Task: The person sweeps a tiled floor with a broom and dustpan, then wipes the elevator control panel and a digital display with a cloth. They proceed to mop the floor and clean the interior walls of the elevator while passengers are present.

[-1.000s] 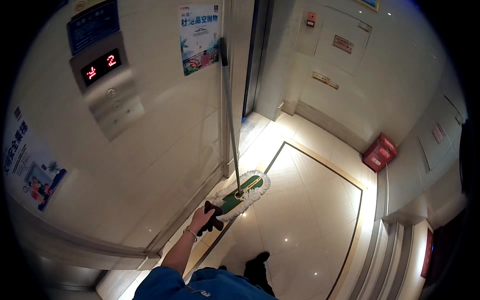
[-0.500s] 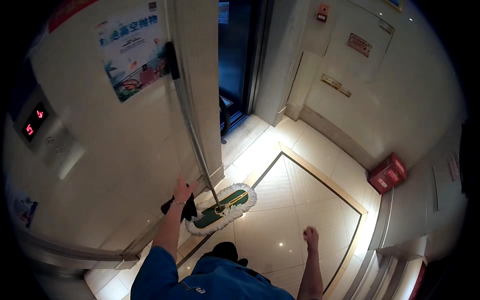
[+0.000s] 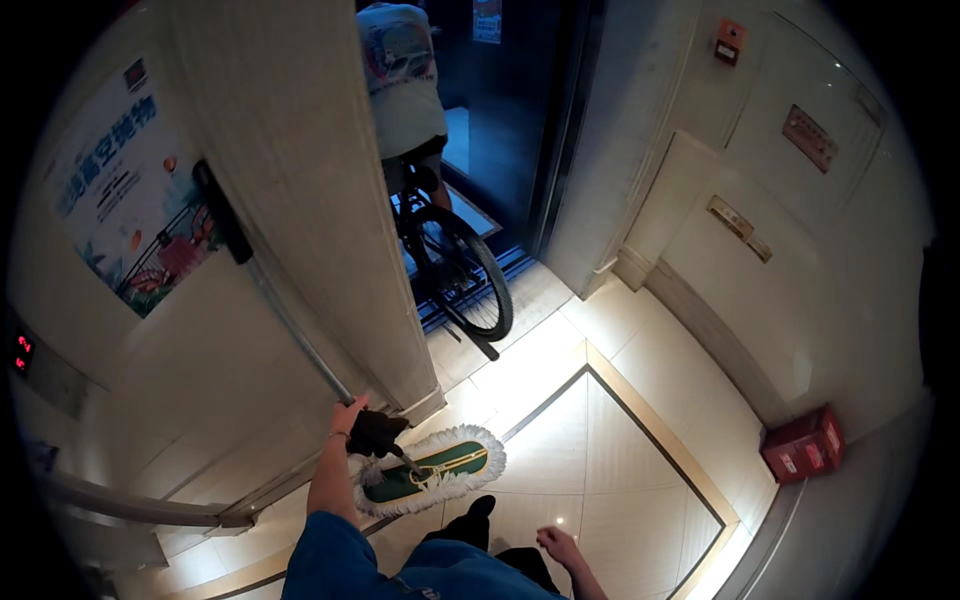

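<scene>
My left hand (image 3: 349, 413) is closed round the metal pole (image 3: 300, 325) of a flat dust mop. Its black grip (image 3: 222, 212) leans toward the wall at the upper left. The mop head (image 3: 480, 461), green with a white fringe, lies flat on the floor tiles. A dark, cloth-like bundle (image 3: 377, 432) is right beside my left hand, covering part of the pole; I cannot tell whether the hand also holds it. My right hand (image 3: 560, 546) hangs low in front of me, fingers curled, with nothing visible in them.
Ahead, a person in a pale shirt (image 3: 405, 95) stands in the elevator doorway with a bicycle (image 3: 490, 285), its wheel over the sill. A wall corner (image 3: 400, 340) stands beside the mop. A red box (image 3: 805, 446) sits by the right wall. A poster (image 3: 130, 190) hangs at left.
My left hand, fingers spread near the pole before, now grips it. More of the bicycle and the person show in the doorway. My view has shifted, and my right hand is lower and nearer my body.
</scene>
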Available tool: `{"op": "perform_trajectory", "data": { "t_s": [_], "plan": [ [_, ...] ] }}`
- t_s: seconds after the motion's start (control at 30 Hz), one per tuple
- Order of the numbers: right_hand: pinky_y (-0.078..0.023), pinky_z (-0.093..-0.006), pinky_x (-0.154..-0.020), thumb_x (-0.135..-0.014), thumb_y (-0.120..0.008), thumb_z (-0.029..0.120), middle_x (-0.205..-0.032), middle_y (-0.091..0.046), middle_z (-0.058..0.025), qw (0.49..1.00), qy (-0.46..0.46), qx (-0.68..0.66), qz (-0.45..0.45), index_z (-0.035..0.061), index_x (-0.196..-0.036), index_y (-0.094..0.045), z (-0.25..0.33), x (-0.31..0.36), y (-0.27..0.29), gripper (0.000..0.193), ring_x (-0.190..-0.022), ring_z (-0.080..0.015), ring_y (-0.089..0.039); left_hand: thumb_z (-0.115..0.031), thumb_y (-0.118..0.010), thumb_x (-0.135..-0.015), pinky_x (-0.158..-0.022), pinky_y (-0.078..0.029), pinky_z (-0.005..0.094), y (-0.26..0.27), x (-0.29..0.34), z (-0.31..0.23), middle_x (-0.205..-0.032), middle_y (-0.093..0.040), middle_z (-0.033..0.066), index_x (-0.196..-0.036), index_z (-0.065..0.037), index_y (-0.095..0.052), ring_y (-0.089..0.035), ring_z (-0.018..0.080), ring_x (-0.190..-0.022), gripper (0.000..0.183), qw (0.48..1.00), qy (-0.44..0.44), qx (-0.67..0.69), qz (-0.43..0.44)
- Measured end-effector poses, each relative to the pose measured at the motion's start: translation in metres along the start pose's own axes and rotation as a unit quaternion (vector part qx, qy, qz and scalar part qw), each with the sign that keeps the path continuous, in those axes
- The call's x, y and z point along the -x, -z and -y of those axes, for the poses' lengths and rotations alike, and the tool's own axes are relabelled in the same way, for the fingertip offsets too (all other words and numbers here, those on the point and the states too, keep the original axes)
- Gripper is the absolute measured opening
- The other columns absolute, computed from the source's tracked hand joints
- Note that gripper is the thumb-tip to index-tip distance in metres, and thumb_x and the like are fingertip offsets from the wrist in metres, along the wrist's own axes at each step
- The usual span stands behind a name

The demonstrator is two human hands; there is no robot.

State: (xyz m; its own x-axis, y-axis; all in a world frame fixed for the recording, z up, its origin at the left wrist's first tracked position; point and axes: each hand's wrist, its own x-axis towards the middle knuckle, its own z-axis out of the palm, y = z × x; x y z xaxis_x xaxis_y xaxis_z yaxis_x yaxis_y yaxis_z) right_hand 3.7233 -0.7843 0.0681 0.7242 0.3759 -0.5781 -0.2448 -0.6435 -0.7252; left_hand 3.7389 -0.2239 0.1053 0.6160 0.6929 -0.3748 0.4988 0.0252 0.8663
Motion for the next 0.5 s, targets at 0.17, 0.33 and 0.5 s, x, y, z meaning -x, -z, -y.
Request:
{"op": "perform_trajectory", "data": {
  "t_s": [0.17,0.33,0.5],
  "plan": [
    [-0.047,-0.0264,-0.068,-0.085,-0.051,0.021,-0.086,-0.060,-0.0069,0.996,-0.055,-0.068,0.035,0.0012,-0.100,-0.056,-0.056,0.006,0.045,0.025,-0.076,-0.0142,-0.057,-0.036,-0.067,-0.073,-0.071,-0.043,0.0305,-0.009,0.058,0.014,-0.076,-0.059,0.0040,-0.073,-0.003,-0.058,-0.052,0.0156,-0.071,0.035,0.997,0.038,0.011,-0.071],
    [-0.047,-0.0269,-0.062,-0.087,-0.047,0.021,-0.086,-0.057,-0.0066,0.958,-0.099,-0.268,0.005,0.0033,-0.102,-0.052,-0.173,-0.005,0.099,0.024,-0.073,-0.0140,-0.055,-0.034,-0.066,-0.075,-0.071,-0.042,0.0295,-0.087,0.124,0.007,-0.072,-0.055,-0.0003,-0.066,-0.007,-0.052,-0.050,0.0123,-0.068,0.032,0.972,0.069,0.116,-0.191],
    [-0.046,-0.0255,-0.064,-0.089,-0.042,0.023,-0.084,-0.056,-0.0048,0.947,-0.114,-0.299,-0.027,0.0053,-0.102,-0.050,-0.265,0.026,0.175,0.023,-0.073,-0.0127,-0.054,-0.021,-0.064,-0.078,-0.058,-0.040,0.0281,-0.172,0.177,-0.001,-0.063,-0.048,-0.0014,-0.061,-0.006,-0.045,-0.042,0.0097,-0.060,0.030,0.982,-0.095,-0.060,-0.149]
  ]
}}
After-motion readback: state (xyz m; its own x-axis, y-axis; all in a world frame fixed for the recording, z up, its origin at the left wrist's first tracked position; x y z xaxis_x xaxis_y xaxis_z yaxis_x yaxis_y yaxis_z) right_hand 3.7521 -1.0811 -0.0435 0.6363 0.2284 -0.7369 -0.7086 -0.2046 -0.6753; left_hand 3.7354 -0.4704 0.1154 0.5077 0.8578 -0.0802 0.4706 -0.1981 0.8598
